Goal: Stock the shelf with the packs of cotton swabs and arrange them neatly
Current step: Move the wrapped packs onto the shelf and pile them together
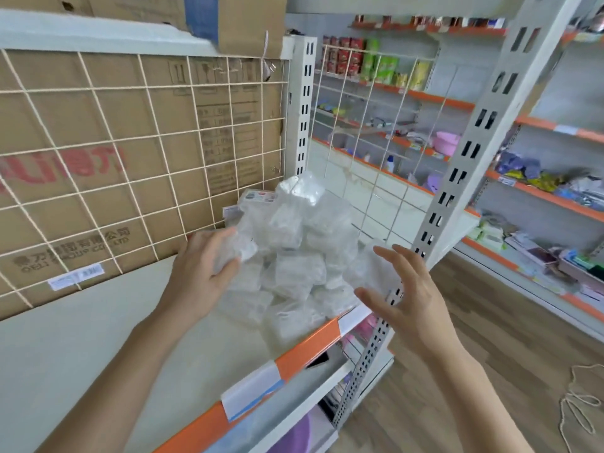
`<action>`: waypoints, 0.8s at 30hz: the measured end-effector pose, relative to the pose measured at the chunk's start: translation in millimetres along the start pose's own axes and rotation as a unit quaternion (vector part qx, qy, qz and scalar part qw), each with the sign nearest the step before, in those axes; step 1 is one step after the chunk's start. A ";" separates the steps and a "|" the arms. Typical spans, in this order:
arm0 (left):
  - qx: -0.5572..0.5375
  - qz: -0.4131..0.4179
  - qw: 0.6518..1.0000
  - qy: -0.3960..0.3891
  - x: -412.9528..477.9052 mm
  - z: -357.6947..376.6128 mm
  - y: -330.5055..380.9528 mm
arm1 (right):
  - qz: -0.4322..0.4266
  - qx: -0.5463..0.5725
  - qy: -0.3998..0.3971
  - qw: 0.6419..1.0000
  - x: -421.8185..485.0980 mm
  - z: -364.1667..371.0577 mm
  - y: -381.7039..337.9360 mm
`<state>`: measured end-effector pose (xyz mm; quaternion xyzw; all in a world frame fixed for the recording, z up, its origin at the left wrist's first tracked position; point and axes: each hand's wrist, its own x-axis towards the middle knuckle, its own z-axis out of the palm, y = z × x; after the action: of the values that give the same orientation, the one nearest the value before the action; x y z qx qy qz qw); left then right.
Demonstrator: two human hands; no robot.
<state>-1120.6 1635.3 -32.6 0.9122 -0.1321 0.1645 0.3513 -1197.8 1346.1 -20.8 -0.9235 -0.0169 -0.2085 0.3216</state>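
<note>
Forearms [108, 380]: two, bare, at 7 and 5 o'clock of the view, one on each side of the heap. I read this stance as bracketing the heap to square it up.
Left hand [202, 266]: at 9 o'clock of the heap, fingers and thumb curled round one clear pack [240, 251] on the heap's flank. I judge it is being picked out or reseated.
Right hand [402, 289]: at 4 o'clock of the heap, fingers straight and spread, holding nothing. The palm faces the packs, probably to stop them sliding off the edge. Whether it touches the nearest one I cannot tell.
Packs of cotton swabs [294, 250]: on the shelf, piled loosely in its far right corner at 12 o'clock from the hands, and not yet in rows.
Shelf [98, 322]: white deck, bare toward 8 o'clock. Its orange edge strip [307, 348] runs from 7 to 2 o'clock along the front.
Wire panels: back grid [130, 152] at 10 o'clock and side grid [369, 132] at 1 o'clock. They form the corner that backs the heap.
Cardboard box [98, 119]: behind the back grid.
Counts: two hands, one shelf in use, two wire panels, one pack held. The heaped packs overlap and are see-through, so there is no exact count, though clearly more than ten.
</note>
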 end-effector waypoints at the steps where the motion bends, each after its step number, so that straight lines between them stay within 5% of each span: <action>1: -0.006 -0.004 1.000 0.002 12.0 3.6 0.1 | -0.006 0.003 -0.005 1.000 12.3 2.3 0.6; 14: 0.116 -0.091 0.988 -0.037 162.0 67.9 -18.9 | -0.018 -0.061 -0.057 0.996 170.4 73.7 -6.4; 24: 0.002 -0.056 0.997 -0.052 186.0 76.7 -23.0 | -0.052 -0.120 -0.101 0.986 207.1 92.3 -4.8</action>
<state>-927.1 1576.0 -27.0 0.9262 -0.0989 0.0970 0.3506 -975.1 1384.1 -1.3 -0.9696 -0.0718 -0.1309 0.1938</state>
